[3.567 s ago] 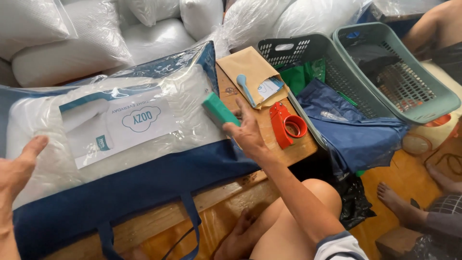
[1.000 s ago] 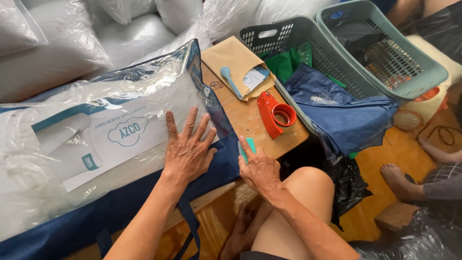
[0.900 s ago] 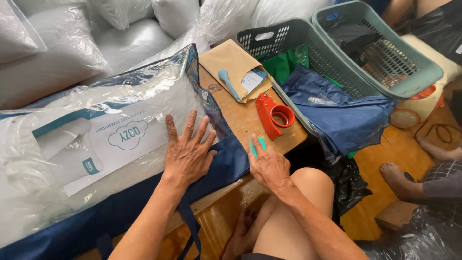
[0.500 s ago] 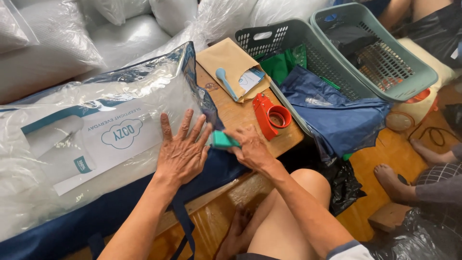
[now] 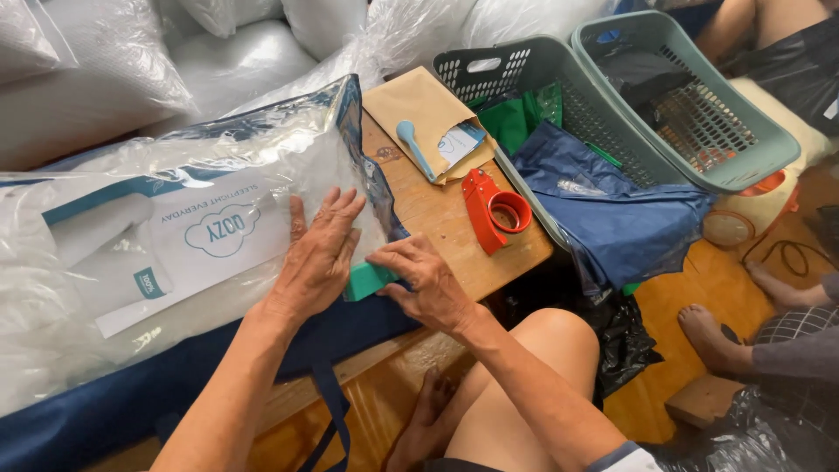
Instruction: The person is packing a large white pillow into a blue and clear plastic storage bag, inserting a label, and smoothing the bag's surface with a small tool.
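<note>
- Wooden table top [image 5: 441, 218] on a polished orange floor, with white plastic-wrapped pillows piled behind it.
- A large clear plastic pillow bag with navy blue fabric edging [image 5: 175, 262] lies across the table; a white paper label shows through it.
- The left hand [image 5: 316, 258] lies flat on the bag, fingers spread, holding nothing, pressing the plastic down.
- The right hand [image 5: 426, 281] is curled, fingertips pinching a small teal plastic piece [image 5: 367, 281] at the bag's front corner, just beside the left hand.
- Judged risk: the slick plastic could slide under the flat palm, or the teal piece could slip from the pinch, since only the fingertips hold it.
- Nearby on the table: a red tape dispenser [image 5: 491, 208] and a brown paper envelope [image 5: 428, 122] with a light blue tool on it.
- Two grey-green plastic laundry baskets [image 5: 699, 96] crowd the table's right edge, dark blue cloth [image 5: 612, 210] spilling from one.
- Another person's bare foot [image 5: 712, 336] rests on the floor at right.
</note>
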